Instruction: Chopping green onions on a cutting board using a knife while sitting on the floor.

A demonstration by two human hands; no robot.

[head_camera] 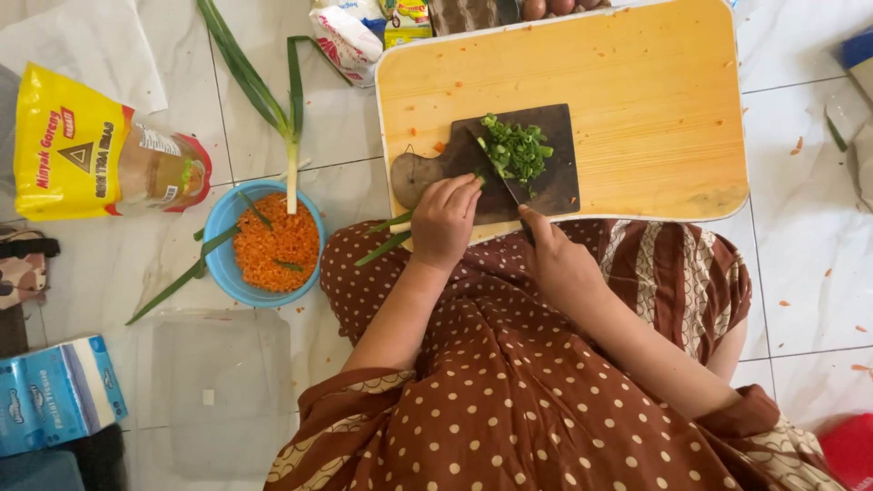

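Blue bowl (pixel 218 259), brown polka-dot skirt (pixel 509 391)

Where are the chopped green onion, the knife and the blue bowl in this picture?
chopped green onion (pixel 516 148), head view, middle of the green pile on the dark board.
knife (pixel 509 185), head view, on the blade beside the pile.
blue bowl (pixel 221 221), head view, on its bare left rim.

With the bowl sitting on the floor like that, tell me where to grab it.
Take the blue bowl by its bare left rim, coming from the left. A green onion stalk lies across the top edge, more leaves cross the lower left, and chopped carrot fills the right side.
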